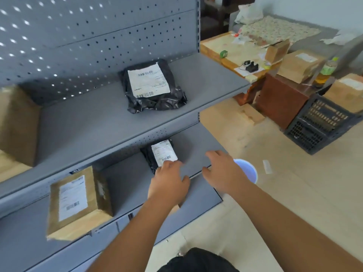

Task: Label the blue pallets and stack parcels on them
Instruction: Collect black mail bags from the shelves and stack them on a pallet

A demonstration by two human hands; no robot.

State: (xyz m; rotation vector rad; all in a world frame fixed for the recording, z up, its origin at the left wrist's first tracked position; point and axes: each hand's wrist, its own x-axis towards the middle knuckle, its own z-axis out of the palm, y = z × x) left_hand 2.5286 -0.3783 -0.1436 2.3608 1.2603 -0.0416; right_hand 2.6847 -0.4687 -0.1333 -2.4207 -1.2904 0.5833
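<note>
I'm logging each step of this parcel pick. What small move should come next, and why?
Probably close the left hand on the small black parcel: its fingertips already touch the near end, nothing is gripped, and the right hand hovers open beside it.

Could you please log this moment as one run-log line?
left hand: on small black parcel, lower shelf | right hand: open, empty | blue pallets: unseen

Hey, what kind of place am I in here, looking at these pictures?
Probably a small parcel depot or storeroom. Grey metal shelving holds black poly mailers and a cardboard box, all with barcoded shipping labels, and more taped cartons are stacked on the floor near a black plastic crate.
</note>
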